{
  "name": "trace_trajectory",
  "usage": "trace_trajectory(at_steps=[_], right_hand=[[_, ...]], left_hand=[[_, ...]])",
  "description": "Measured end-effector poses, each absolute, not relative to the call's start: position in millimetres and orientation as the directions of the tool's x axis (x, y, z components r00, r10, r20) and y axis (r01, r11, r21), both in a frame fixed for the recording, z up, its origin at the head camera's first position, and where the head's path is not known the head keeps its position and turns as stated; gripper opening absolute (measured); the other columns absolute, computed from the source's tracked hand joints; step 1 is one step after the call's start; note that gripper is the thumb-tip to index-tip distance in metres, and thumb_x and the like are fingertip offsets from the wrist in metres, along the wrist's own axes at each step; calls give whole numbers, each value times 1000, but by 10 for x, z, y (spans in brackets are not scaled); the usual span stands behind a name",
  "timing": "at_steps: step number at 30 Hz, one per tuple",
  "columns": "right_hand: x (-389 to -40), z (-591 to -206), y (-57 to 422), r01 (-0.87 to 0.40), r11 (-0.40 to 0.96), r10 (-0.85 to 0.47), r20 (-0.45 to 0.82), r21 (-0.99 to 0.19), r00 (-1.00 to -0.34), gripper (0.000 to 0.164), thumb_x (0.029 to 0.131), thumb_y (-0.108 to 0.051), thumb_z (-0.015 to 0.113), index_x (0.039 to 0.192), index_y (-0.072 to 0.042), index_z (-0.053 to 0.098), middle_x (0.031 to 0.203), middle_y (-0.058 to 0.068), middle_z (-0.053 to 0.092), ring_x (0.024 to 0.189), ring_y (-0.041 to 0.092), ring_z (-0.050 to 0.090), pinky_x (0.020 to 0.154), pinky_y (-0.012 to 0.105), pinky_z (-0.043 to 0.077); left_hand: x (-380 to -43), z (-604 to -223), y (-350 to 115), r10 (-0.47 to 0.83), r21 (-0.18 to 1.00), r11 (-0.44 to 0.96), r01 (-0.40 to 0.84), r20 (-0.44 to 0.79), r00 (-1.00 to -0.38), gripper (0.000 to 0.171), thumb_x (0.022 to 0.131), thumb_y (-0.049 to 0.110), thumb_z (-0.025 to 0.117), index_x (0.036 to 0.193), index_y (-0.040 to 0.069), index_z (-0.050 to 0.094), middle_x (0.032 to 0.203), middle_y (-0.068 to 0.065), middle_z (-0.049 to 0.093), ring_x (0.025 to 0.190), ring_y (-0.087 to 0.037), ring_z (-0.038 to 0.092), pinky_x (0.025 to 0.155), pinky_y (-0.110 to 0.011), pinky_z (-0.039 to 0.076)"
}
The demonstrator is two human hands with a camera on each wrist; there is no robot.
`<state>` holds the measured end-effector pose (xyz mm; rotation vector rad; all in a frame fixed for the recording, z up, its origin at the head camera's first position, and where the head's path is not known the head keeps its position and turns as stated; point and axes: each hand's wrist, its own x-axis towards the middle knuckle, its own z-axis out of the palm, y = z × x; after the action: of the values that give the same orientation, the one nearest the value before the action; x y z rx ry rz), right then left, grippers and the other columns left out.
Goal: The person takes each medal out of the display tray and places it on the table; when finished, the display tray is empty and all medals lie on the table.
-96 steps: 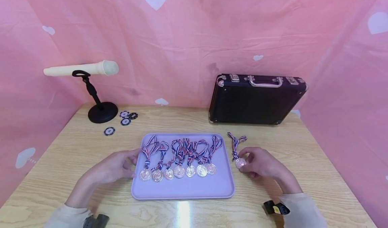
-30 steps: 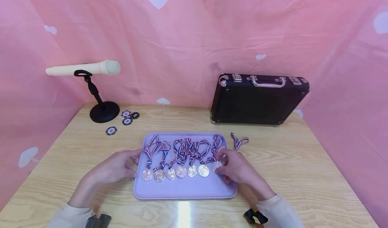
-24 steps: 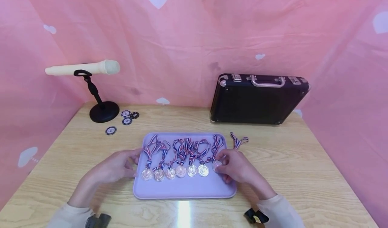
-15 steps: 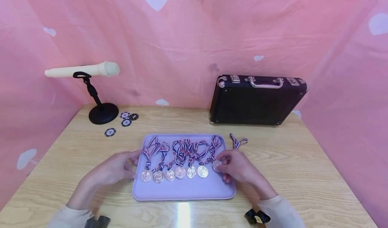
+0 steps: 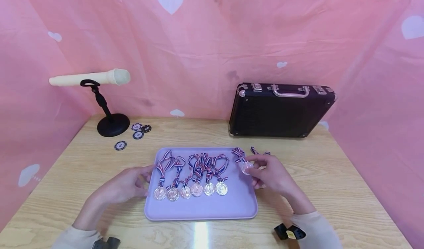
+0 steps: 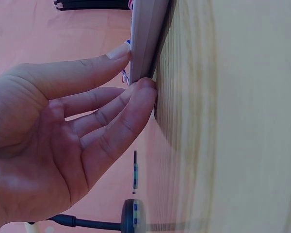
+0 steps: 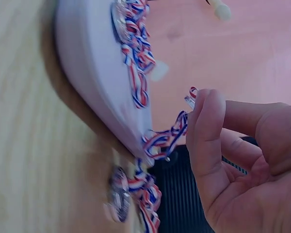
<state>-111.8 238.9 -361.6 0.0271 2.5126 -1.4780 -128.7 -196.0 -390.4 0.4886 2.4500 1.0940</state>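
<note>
A purple tray (image 5: 198, 213) lies on the table, and a row of several medals (image 5: 197, 189) with red, white and blue ribbons rests in it. At the tray's left edge my left hand (image 5: 120, 188) holds the rim; the left wrist view shows the thumb on one side and fingertips (image 6: 144, 92) against the other. Over the tray's right edge, my right hand (image 5: 273, 173) pinches a medal (image 5: 246, 167) by its disc, raised, with the ribbon trailing to the tray's far right corner. Right of the tray lies another medal (image 7: 119, 194); the hand hides its disc in the head view.
Behind, to the right, stands a black briefcase (image 5: 279, 113) with a metal handle. A white microphone (image 5: 89, 78) sits on a black stand (image 5: 113, 124) at the back left. Several poker chips (image 5: 138, 135) lie near the stand. Pink cloth hangs behind the wooden table (image 5: 331, 182).
My right hand went from the medal beside the tray to the rightmost medal in it, then lifted that one up and rightward. The left hand stayed at the tray's rim.
</note>
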Motion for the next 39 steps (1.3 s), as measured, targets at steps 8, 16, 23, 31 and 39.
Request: trace_trajectory(at_steps=[8,16,23,31,39], right_hand=[[-1170,-3466,2671,79,452,-52,-114,-888,-992,48,97,-4,73,142,7,59,86,13,67,59,14,66,58,33,62],[-1140,-3414,2978,105,479,42,-97,-872,-994,50,99,-7,71,145,6,56,86,6,65,62,14,70,62,33,64],[-1067,-3496,3161,138,514,74,-117,-846,-990,53,100,-7,71,148,7,53,89,11,66,63,16,71,62,33,63],[-1013,-3649,3210,211,542,37,-228,-814,-973,52,98,-8,73,143,10,55,85,15,65,60,18,68,59,34,62],[-1010,-3748,3212,249,537,-27,-312,-806,-950,51,96,-7,74,140,11,56,77,12,64,59,19,66,55,36,61]], left_hand=[[-1292,-3904,-1949,481,768,620,158,-213,-850,84,85,5,84,158,-3,43,109,-5,66,90,-17,62,71,-27,55],[-1289,-3903,-1944,489,766,621,169,-209,-847,83,85,5,84,158,-4,43,108,-3,67,91,-17,62,72,-27,56],[-1291,-3889,-1936,472,753,639,159,-220,-854,83,85,5,84,157,-3,45,108,-3,66,91,-17,62,73,-28,55],[-1279,-3863,-1932,462,747,649,148,-231,-856,82,85,3,83,157,-3,45,108,-5,66,88,-17,62,71,-27,56],[-1278,-3863,-1935,458,743,653,143,-237,-857,82,85,4,84,157,-1,46,108,-3,66,94,-18,62,77,-31,56]])
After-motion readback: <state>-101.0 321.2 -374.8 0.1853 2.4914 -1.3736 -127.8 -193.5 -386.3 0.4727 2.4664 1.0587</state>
